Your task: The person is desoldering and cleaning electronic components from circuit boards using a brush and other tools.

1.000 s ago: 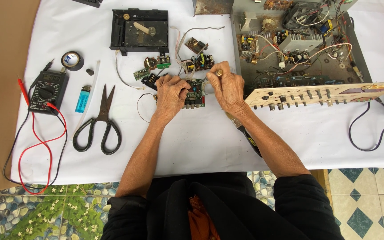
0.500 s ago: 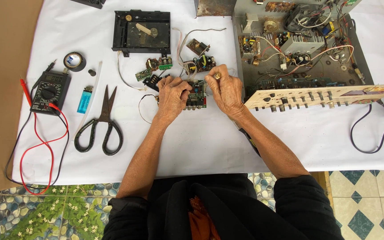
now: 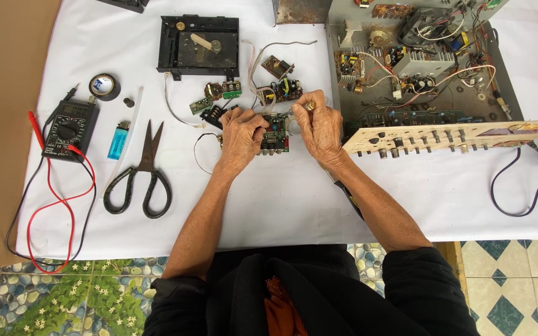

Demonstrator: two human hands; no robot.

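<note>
A small green circuit board (image 3: 276, 132) with black parts lies on the white cloth (image 3: 294, 199). My left hand (image 3: 241, 134) grips its left edge, fingers curled over it. My right hand (image 3: 319, 127) rests at the board's right side and pinches a small metal knob-like part (image 3: 309, 106) between thumb and fingers. Thin wires (image 3: 259, 68) run from the board up to other small boards (image 3: 281, 90) just beyond my hands.
An opened amplifier chassis (image 3: 418, 68) with a wooden front panel (image 3: 449, 135) sits at right. A black tray mechanism (image 3: 199, 46) lies at the back. Scissors (image 3: 141, 174), a blue lighter (image 3: 118, 140), a multimeter (image 3: 70, 129) with red and black leads, and tape (image 3: 104, 86) lie at left.
Both hands stay on the small board; the fingers shift slightly, and the view has drifted a little.
</note>
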